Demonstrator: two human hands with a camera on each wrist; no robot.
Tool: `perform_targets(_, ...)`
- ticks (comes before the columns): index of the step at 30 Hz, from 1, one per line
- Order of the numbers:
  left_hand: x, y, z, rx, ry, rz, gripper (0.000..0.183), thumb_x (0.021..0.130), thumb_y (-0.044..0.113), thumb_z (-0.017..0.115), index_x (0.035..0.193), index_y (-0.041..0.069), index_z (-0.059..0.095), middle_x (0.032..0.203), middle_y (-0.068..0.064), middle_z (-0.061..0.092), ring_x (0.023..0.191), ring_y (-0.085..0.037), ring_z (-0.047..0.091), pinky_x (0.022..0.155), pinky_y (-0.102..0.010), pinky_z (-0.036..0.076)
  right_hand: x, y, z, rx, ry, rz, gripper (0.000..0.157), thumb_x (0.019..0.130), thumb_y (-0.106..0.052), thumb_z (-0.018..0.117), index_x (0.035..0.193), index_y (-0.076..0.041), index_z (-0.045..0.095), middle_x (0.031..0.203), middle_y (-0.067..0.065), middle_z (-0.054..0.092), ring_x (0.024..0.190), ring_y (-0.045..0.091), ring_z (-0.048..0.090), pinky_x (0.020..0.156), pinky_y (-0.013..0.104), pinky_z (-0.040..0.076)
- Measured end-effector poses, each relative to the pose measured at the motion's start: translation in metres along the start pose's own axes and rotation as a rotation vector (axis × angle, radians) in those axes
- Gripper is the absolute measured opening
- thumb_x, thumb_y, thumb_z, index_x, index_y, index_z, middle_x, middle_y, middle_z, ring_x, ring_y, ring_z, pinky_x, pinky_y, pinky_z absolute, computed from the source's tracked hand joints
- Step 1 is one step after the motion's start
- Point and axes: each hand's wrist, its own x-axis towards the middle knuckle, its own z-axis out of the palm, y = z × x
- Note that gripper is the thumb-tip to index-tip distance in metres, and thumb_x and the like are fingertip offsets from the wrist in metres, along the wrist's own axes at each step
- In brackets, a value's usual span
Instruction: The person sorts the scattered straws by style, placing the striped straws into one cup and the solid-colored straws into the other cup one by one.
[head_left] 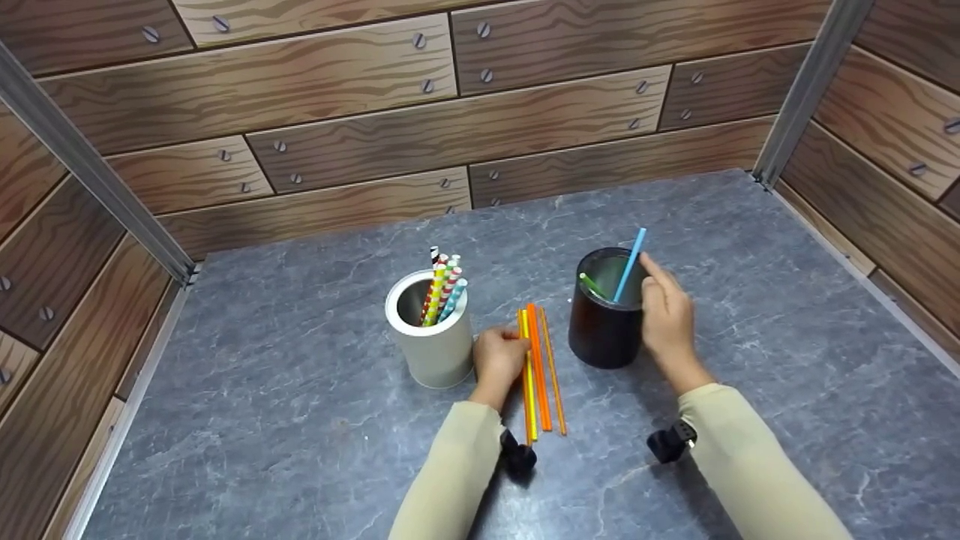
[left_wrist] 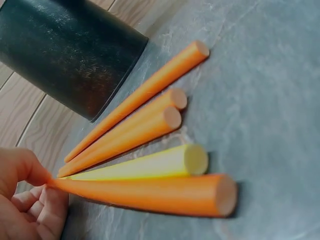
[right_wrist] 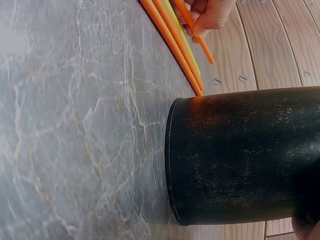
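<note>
My left hand [head_left: 501,354] pinches an orange straw [left_wrist: 165,194] between thumb and fingertips. In the right wrist view this orange straw [right_wrist: 205,51] stands apart from the others at its far end. Beside it on the table lie a yellow straw [left_wrist: 150,166] and several more orange straws [left_wrist: 150,90]. My right hand [head_left: 667,319] rests against the right side of a black cup [head_left: 604,337], its index finger stretched up along the rim. Inside this cup lean a blue straw [head_left: 630,264] and a green straw [head_left: 592,286].
A white cup [head_left: 435,358] with several patterned paper straws [head_left: 442,292] stands just left of my left hand. The grey marbled table [head_left: 300,405] reaches back to wood-patterned walls [head_left: 360,112] on the far side and both flanks.
</note>
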Motion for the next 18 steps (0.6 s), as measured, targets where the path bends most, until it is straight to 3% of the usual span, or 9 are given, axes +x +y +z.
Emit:
perform_targets(11,-0.0013,-0.0024,0.0004,-0.091,0.006,0.014,0.009,0.073,0.007,0.068,0.081,0.005,0.069,0.072,-0.002,0.065,0.059,-0.011,0.055,0.055,-0.022,0.047,-0.0003,0.0012,0.0004,0.005,-0.003,-0.010,0.038,0.092,-0.006,0.039,0.125,0.002,0.055,0.130,0.018,0.053,0.124,0.028,0.046,0.106,0.039,0.034)
perform_targets(18,-0.0033,0.0042,-0.0032,-0.143,0.025,0.032,0.010,0.071,0.006,0.065,0.081,0.005,0.068,0.071,-0.001,0.063,0.060,-0.010,0.054,0.056,-0.020,0.046,-0.0001,0.0000,0.0001,0.012,0.003,-0.012,0.038,0.091,-0.005,0.040,0.125,0.002,0.055,0.130,0.018,0.053,0.123,0.027,0.047,0.105,0.039,0.034)
